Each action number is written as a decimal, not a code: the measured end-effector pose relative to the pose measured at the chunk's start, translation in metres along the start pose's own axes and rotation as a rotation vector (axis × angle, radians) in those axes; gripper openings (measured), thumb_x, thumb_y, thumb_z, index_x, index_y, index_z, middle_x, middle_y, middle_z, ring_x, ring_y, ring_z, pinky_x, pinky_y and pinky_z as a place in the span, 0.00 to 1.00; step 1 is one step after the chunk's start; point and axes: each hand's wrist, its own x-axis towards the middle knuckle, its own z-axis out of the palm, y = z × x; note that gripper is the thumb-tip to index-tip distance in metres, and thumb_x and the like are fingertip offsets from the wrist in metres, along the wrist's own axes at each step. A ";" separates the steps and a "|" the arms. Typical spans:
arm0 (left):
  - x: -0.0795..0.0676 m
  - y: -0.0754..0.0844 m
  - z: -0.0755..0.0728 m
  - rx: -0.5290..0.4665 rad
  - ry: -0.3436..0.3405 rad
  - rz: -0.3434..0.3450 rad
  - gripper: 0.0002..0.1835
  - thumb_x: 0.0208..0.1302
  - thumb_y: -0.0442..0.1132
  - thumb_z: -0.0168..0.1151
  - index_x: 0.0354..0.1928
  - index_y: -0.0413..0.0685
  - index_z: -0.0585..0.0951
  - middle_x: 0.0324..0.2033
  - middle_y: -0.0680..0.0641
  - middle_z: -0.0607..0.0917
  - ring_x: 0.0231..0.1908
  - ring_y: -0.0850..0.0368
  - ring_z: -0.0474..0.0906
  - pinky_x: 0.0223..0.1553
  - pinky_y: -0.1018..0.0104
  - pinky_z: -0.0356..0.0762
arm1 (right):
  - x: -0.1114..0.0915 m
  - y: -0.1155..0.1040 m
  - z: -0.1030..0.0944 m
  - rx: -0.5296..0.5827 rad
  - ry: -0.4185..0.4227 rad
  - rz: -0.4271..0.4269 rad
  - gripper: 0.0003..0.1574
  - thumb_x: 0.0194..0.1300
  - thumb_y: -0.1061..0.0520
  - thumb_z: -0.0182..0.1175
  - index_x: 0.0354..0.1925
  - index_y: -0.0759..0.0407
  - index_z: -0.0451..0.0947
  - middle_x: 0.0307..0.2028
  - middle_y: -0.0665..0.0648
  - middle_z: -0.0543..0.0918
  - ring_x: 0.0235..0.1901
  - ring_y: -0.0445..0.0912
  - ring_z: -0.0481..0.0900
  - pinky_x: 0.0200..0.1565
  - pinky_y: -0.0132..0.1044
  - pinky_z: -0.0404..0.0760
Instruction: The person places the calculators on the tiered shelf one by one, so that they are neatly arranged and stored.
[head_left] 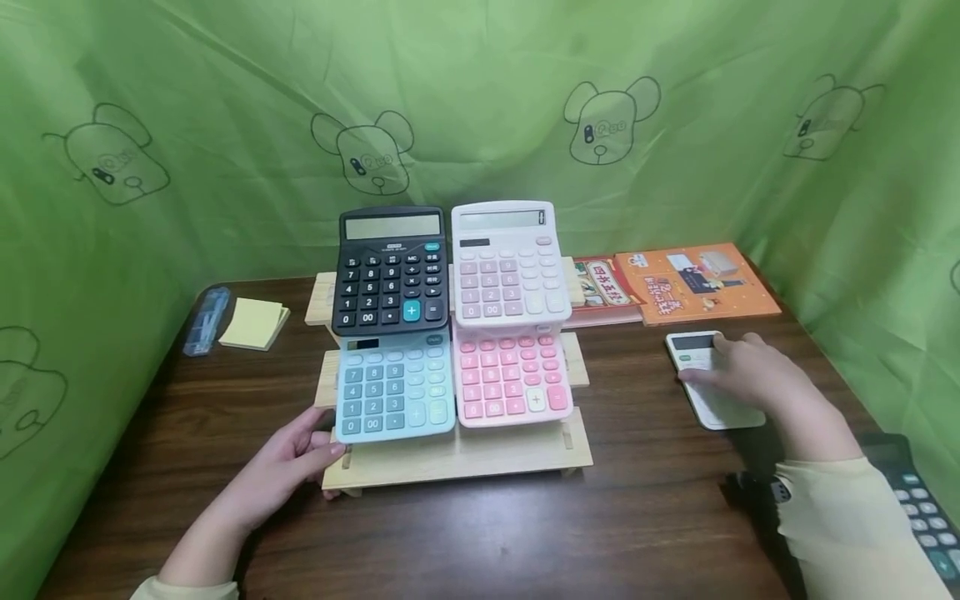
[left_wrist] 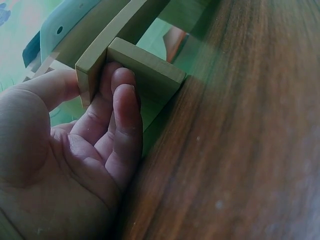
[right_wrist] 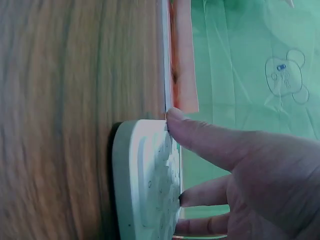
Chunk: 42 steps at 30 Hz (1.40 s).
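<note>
Landmark: tiered wooden display rack [head_left: 457,467]. Black calculator [head_left: 390,267] and white calculator with lilac keys [head_left: 510,267] lean side by side on its upper part; light-blue calculator [head_left: 393,387] and pink calculator [head_left: 513,383] lean below them. The tilt presumably turns every keypad toward the person; the upper pair covers most of the lower displays.

Slim white calculator [head_left: 716,408]: right of the rack, on the tabletop [head_left: 487,533], display end away from the person. Right hand [head_left: 750,371] holds it from above, thumb at the edge nearer the rack, fingers at the far side; likely chosen to span its width. Forearm angles in from the lower right. Any lift off the wood: cannot tell.

Left hand [head_left: 288,454] grips the rack's front left corner, thumb against the shelf end, fingers curled underneath; probably steadying. Its forearm comes from the lower left, palm turned toward the rack.

Sticky notes [head_left: 253,323] left of rack; orange book [head_left: 697,283] right, toward the back.
</note>
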 end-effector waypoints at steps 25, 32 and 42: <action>0.003 -0.001 -0.001 0.019 0.019 -0.041 0.33 0.74 0.37 0.51 0.73 0.44 0.48 0.42 0.33 0.83 0.25 0.38 0.81 0.27 0.49 0.82 | -0.021 -0.067 0.002 -0.003 -0.060 -0.157 0.67 0.46 0.34 0.72 0.74 0.60 0.54 0.55 0.70 0.66 0.48 0.60 0.67 0.32 0.53 0.78; 0.000 -0.002 0.000 0.007 0.007 -0.020 0.32 0.74 0.36 0.50 0.73 0.43 0.48 0.41 0.31 0.83 0.24 0.39 0.81 0.26 0.50 0.81 | -0.048 -0.101 -0.014 0.025 -0.041 -0.247 0.65 0.41 0.37 0.75 0.72 0.52 0.58 0.51 0.59 0.70 0.44 0.51 0.69 0.28 0.42 0.75; -0.002 -0.002 0.000 0.004 0.001 0.002 0.31 0.74 0.35 0.50 0.73 0.45 0.50 0.39 0.31 0.83 0.23 0.38 0.80 0.25 0.49 0.81 | -0.089 -0.140 -0.023 -0.005 0.004 -0.461 0.46 0.37 0.39 0.76 0.53 0.46 0.66 0.40 0.41 0.68 0.38 0.38 0.66 0.35 0.32 0.74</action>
